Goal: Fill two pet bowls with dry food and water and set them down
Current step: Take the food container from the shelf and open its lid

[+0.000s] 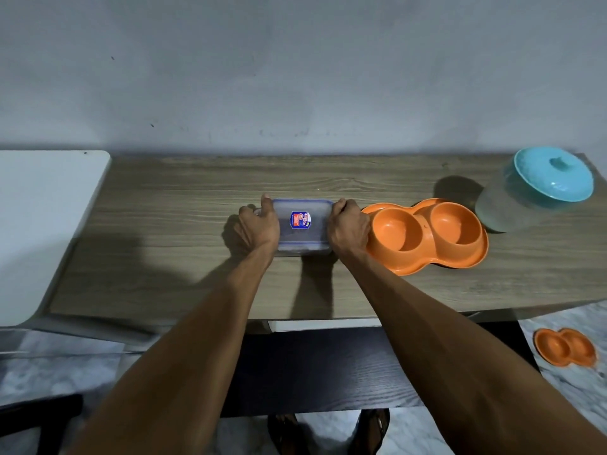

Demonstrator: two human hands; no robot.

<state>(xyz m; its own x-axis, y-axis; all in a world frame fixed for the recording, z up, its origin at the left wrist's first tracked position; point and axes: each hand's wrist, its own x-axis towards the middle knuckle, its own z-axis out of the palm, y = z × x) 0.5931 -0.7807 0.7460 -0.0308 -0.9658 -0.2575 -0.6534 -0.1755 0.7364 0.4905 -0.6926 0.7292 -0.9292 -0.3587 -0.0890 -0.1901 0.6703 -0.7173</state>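
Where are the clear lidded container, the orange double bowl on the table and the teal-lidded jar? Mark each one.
clear lidded container [303, 221], head view, on the lid's label.
orange double bowl [397, 232], head view, inside its left basin.
teal-lidded jar [553, 175], head view, on the lid near the knob.

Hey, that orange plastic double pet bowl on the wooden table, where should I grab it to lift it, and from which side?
Grip the orange plastic double pet bowl at its narrow waist between the two cups, coming from the near table edge. The flared rim there probably gives fingers a lip, and the middle keeps both cups balanced. The right hand, now on the clear plastic lidded container, is nearest.
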